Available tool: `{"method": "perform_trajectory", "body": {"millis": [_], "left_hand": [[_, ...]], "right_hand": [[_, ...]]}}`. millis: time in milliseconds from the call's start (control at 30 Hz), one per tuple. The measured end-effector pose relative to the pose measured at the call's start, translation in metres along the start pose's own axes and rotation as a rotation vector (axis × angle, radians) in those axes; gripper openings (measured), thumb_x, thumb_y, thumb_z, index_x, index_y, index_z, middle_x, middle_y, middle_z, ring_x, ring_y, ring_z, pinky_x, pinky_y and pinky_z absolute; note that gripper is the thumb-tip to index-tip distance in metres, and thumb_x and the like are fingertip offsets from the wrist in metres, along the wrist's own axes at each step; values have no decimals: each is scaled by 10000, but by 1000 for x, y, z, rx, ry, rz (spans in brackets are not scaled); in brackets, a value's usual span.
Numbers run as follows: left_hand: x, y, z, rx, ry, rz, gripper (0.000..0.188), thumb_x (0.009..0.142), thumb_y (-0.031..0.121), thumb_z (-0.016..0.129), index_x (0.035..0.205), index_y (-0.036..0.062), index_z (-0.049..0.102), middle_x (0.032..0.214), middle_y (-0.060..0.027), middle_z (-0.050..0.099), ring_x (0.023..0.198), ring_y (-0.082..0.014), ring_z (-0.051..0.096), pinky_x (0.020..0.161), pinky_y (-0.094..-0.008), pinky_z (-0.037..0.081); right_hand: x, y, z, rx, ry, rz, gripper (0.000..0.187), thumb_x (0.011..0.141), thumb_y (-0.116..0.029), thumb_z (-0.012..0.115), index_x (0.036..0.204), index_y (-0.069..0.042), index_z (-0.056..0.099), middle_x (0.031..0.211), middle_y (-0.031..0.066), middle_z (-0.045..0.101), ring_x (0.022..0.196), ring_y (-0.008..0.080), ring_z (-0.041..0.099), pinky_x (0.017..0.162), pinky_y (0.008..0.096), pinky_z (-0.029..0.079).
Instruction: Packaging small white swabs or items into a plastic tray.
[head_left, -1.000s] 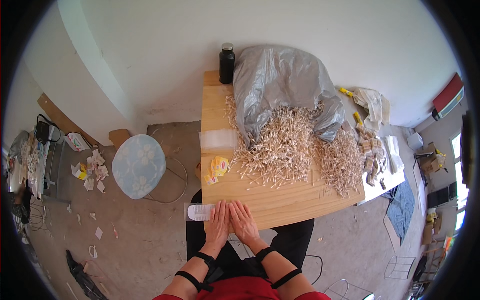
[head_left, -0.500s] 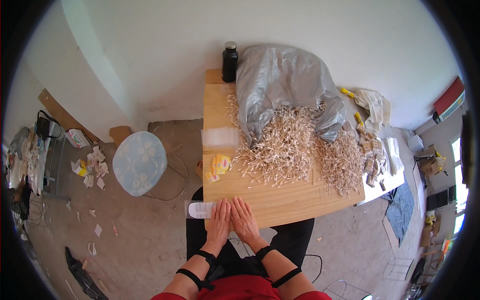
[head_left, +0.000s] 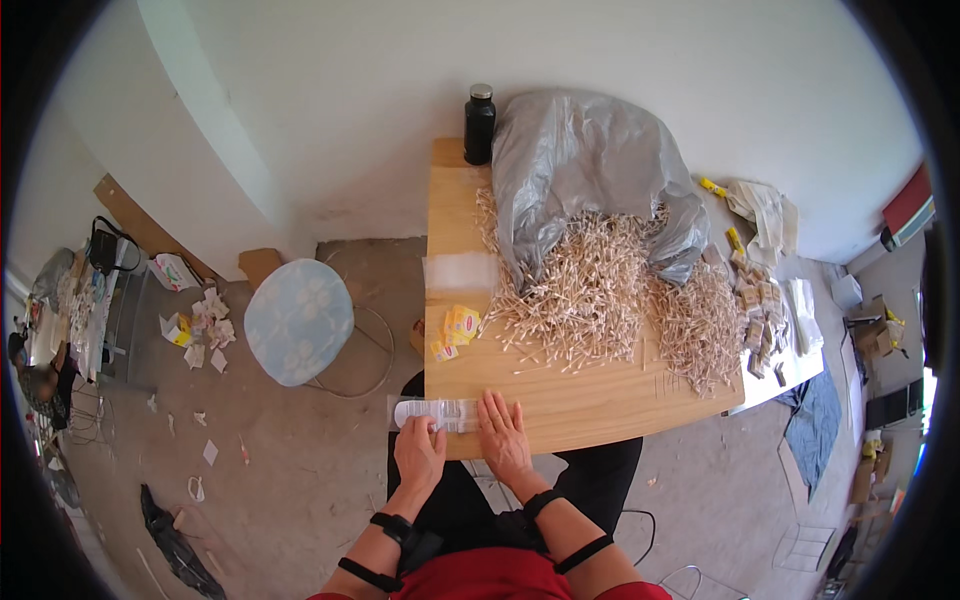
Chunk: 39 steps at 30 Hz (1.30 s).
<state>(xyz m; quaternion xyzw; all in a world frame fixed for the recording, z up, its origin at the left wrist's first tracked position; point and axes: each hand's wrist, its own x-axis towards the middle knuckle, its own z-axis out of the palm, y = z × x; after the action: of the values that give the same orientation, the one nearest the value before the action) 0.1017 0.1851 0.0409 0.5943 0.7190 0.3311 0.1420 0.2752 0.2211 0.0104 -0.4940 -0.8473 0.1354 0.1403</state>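
Observation:
A clear plastic sleeve with a white printed card (head_left: 408, 409) lies along the table's near left edge, its left end sticking out past the tabletop. My left hand (head_left: 419, 455) is closed, fingers curled at the sleeve's near edge; whatever its fingertips pinch is hidden. Flat and open, my right hand (head_left: 505, 440) rests on the table at the sleeve's right end. Farther up, small yellow packets or labels (head_left: 460, 325) lie beside a stack of translucent plastic sheets (head_left: 462, 272). A large heap of cotton swabs (head_left: 580, 295) spills from a grey plastic bag (head_left: 590, 150).
A black bottle (head_left: 479, 125) stands at the table's far left corner. Bundled swabs (head_left: 762, 310) lie on a white surface to the right. Left of the table is a round stool with a blue floral seat (head_left: 298, 322). Paper scraps (head_left: 210, 320) litter the floor.
My left hand has gone from lying flat beside the right one to curled fingers, lower and at the sleeve's near edge. More of the sleeve now shows. The right hand stays flat.

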Motion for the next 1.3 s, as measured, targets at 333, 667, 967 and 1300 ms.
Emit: {"method": "perform_trajectory", "body": {"millis": [333,667,967,1300], "left_hand": [[17,8,19,289,-106,-141,247,815,171,737,905,13,570,893,-176,615,851,-366,649,739,-458,536],[32,27,20,484,-284,-205,287,811,169,726,951,-56,617,938,-208,652,851,-350,687,746,-444,566],[23,3,9,262,-138,-253,167,832,181,683,837,23,633,830,-187,691,782,-376,671,703,-475,533],[12,1,16,200,-51,-221,150,833,188,687,823,43,651,770,-146,701,731,-338,686,653,-435,534]], "right_hand": [[-2,-1,-1,-18,23,21,538,977,-201,510,1470,-21,392,1575,122,350,1486,260,276,1201,535,152],[-2,2,1,-1,30,13,539,978,-197,508,1471,-18,387,1575,128,348,1480,265,286,1204,532,152],[-3,-1,3,-11,10,17,552,969,-186,466,1483,-12,361,1592,131,313,1493,268,254,1214,529,126],[4,-21,14,85,35,15,599,925,-166,468,1485,6,345,1591,156,302,1499,298,234,1220,519,114]]}}
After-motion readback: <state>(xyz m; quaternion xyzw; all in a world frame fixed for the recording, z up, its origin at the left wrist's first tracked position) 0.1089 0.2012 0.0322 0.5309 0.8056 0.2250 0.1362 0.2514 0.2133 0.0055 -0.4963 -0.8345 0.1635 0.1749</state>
